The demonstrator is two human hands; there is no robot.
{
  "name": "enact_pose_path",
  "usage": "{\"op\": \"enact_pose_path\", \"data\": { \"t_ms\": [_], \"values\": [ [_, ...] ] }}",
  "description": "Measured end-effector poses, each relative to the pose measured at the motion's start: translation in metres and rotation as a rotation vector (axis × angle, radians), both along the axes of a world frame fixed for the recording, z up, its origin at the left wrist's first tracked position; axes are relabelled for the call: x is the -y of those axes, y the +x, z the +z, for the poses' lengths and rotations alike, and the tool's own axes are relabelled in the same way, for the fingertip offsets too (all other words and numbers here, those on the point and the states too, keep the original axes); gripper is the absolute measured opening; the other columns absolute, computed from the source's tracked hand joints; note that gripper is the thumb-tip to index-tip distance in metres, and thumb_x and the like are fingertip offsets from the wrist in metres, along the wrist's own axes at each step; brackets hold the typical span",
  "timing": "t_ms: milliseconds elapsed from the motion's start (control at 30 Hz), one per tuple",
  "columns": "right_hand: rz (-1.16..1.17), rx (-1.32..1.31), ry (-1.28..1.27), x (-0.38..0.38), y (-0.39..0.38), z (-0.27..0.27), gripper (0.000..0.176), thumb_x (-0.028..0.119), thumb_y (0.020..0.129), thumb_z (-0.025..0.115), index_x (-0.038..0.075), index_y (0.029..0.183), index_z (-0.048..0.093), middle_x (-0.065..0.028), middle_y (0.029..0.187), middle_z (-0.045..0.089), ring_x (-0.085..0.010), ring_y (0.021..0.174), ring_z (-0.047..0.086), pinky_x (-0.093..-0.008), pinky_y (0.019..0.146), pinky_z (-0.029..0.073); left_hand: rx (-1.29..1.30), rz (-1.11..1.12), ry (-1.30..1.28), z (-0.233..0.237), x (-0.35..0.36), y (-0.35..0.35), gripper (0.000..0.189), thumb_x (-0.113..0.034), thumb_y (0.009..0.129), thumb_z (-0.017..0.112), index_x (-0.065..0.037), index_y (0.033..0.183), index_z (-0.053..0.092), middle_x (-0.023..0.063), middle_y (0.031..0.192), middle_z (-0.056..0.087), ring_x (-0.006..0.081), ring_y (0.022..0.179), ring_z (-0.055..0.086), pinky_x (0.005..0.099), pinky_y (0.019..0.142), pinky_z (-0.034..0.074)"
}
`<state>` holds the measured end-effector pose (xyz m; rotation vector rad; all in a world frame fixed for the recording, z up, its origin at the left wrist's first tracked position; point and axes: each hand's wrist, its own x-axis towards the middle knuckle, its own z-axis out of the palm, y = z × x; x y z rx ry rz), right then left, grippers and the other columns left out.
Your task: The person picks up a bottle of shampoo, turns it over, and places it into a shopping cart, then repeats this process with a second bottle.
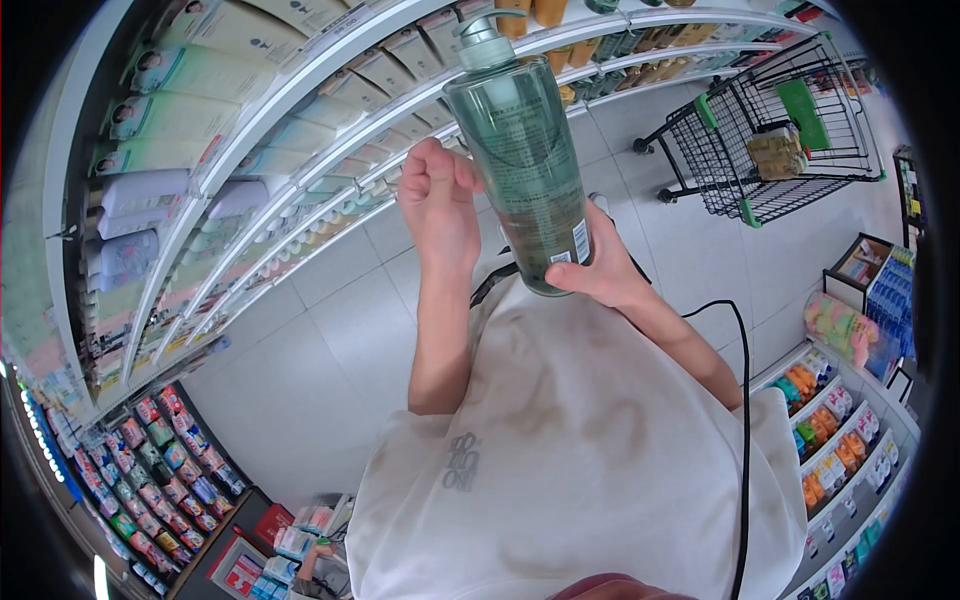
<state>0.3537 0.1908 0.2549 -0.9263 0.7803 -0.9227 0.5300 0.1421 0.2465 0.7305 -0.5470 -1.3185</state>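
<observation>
A tall translucent green pump bottle (522,150) leans slightly in front of me, its pump head (484,42) at the top. Fine print covers the side facing me, and white barcode labels (580,241) sit near the base. My right hand (608,265) grips the lower part of the bottle, thumb across the front and the other fingers hidden behind it. On the bottle's left side, my left hand (438,195) is raised with its fingers curled into a loose fist. Its knuckles come right up to the bottle's edge, and nothing shows inside it.
Long curved shelves (250,130) of boxes and bottles run along the left and front. A black wire shopping cart (700,150) with green parts stands ahead on the right, a package (776,153) inside. Packed racks (160,480) are at lower left. A black cable (745,400) hangs by my right arm.
</observation>
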Motion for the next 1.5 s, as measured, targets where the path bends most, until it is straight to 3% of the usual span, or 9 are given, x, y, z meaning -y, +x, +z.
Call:
{"op": "enact_pose_path", "data": {
  "t_ms": [300,467,867,1200,1500],
  "values": [
    [-0.03,-0.029,0.03,0.016,-0.062,-0.004,0.084,0.031,0.066,0.083,-0.003,0.131,0.042,-0.0093,0.119,0.054,-0.0162,0.111,0.05,-0.0314,0.097,0.038,0.103,-0.069,-0.084,0.015,0.015,-0.058,0.017,-0.023,0.096,0.056,-0.008,0.101,0.053,-0.001,0.064,0.046,0.0112,0.059,0.042,0.0266,0.057,0.036],
    [-0.054,-0.014,0.027,0.027,-0.104,-0.001,0.083,0.03,0.066,0.083,-0.002,0.131,0.042,-0.0094,0.119,0.055,-0.0166,0.111,0.051,-0.0316,0.097,0.038,0.027,-0.161,-0.196,0.03,0.03,-0.108,0.018,-0.027,0.102,0.042,-0.012,0.093,0.045,-0.0023,0.06,0.035,0.0091,0.055,0.028,0.0235,0.053,0.025],
    [0.005,0.012,-0.06,0.067,-0.196,0.008,0.083,0.031,0.066,0.084,-0.003,0.129,0.043,-0.0097,0.117,0.055,-0.0171,0.11,0.051,-0.0323,0.096,0.039,-0.055,-0.173,-0.183,0.036,0.056,-0.19,0.043,-0.043,0.103,0.029,-0.014,0.072,0.034,-0.0042,0.054,0.03,0.0087,0.051,0.025,0.0257,0.053,0.022],
    [0.036,0.044,-0.099,0.084,-0.237,0.0,0.081,0.028,0.065,0.083,-0.003,0.128,0.042,-0.0092,0.116,0.054,-0.0163,0.108,0.051,-0.0318,0.094,0.04,-0.027,-0.154,-0.2,0.041,0.062,-0.231,0.039,-0.045,0.099,0.04,-0.014,0.076,0.04,-0.0054,0.055,0.031,0.0076,0.052,0.027,0.0241,0.054,0.022],
    [0.073,0.037,-0.128,0.09,-0.248,0.003,0.082,0.03,0.065,0.084,-0.003,0.128,0.043,-0.0098,0.114,0.056,-0.0164,0.107,0.052,-0.0318,0.093,0.04,0.062,-0.155,-0.282,0.041,0.058,-0.238,0.03,-0.039,0.096,0.053,-0.012,0.085,0.044,-0.0037,0.062,0.038,0.0079,0.056,0.032,0.0231,0.055,0.024]
  ]
}}
